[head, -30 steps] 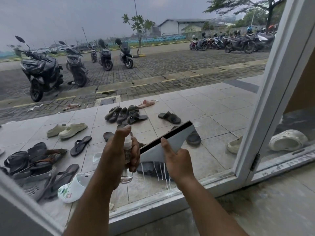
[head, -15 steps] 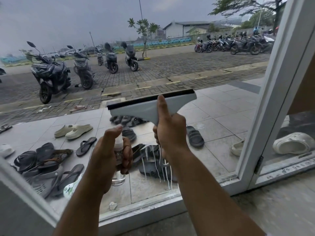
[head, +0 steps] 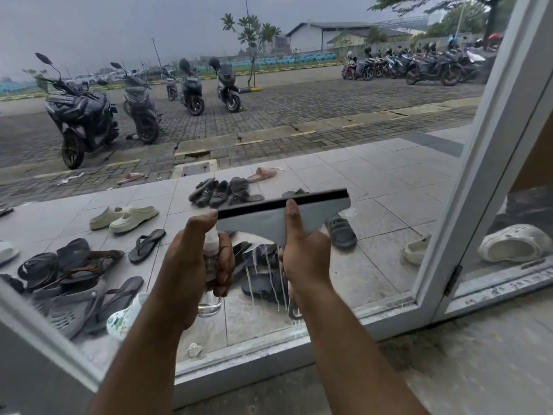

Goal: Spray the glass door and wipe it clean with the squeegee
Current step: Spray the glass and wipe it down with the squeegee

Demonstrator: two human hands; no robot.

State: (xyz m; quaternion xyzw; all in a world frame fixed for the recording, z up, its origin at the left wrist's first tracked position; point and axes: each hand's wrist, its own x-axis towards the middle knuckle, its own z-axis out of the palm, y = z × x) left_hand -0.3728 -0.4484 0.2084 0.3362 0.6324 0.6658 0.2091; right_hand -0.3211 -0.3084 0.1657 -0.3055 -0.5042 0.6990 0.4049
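A grey squeegee (head: pixel 269 218) with a black rubber blade lies against the glass door (head: pixel 374 163), blade up and nearly level. My right hand (head: pixel 302 253) grips its handle, the thumb stretched up along the grey head. My left hand (head: pixel 194 262) holds a small clear spray bottle (head: pixel 211 295) upright just left of the squeegee, with the index finger on the white nozzle. White streaks of liquid (head: pixel 270 277) run down the glass below the squeegee.
The white door frame (head: pixel 484 163) slants along the right, with a hinge low down and a second pane beyond it. A sill runs along the bottom above a concrete floor (head: pixel 478 354). Outside lie several sandals and stand parked scooters.
The squeegee rose from low and tilted to high on the glass, then came back down a little and levelled. My left hand and the bottle stayed roughly in place.
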